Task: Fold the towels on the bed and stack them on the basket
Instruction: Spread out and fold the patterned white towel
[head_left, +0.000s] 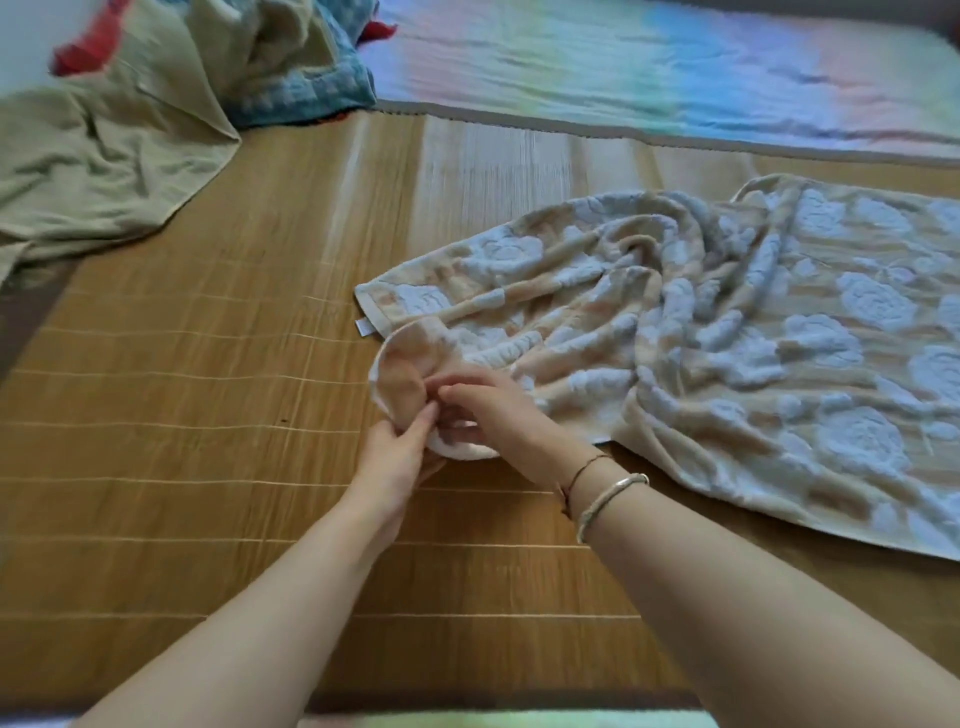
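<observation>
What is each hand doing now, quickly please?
Left hand: pinches a corner of the rose-patterned towel.
Right hand: pinches the same corner.

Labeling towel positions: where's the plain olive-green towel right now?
Head view, far left: the olive-green towel lies crumpled on the bamboo mat, spilling from the pile by the blue towel, well apart from both hands.

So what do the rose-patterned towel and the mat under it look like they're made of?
The rose-patterned towel looks like soft terry cloth: fuzzy raised white roses on beige, and it rumples loosely where both hands pinch its corner. The mat looks like woven bamboo or reed: fine tan slats, pale stitched lines, a slight sheen. Neither can be told for certain.
</observation>
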